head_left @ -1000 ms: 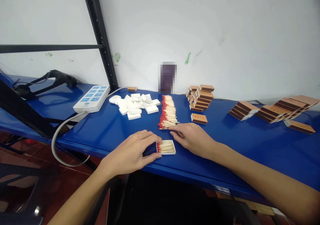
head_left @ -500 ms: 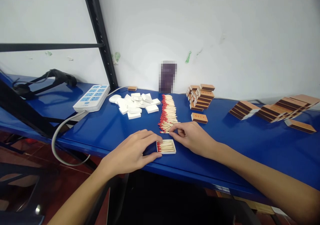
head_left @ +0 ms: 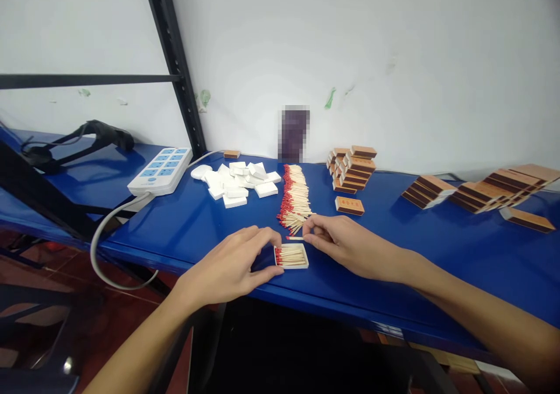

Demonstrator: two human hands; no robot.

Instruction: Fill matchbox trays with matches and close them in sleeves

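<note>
My left hand (head_left: pixel 236 262) rests on the blue table (head_left: pixel 437 248), its fingers closed round a small white tray (head_left: pixel 291 256) filled with red-tipped matches. Just right of the tray, my right hand (head_left: pixel 345 242) pinches a single match (head_left: pixel 294 238) that points left, a little above the tray's far edge. Behind both hands lies a long pile of loose matches (head_left: pixel 294 198).
A heap of white empty trays (head_left: pixel 240 184) and a power strip (head_left: pixel 160 171) with its cable lie to the left. Stacks of brown matchboxes (head_left: pixel 352 169) stand behind; more matchboxes (head_left: pixel 481 192) lie at far right. A black shelf post (head_left: pixel 175 67) rises at back left.
My right hand has drawn one match out of the loose pile and moved it toward the tray. My left hand has stayed on the tray.
</note>
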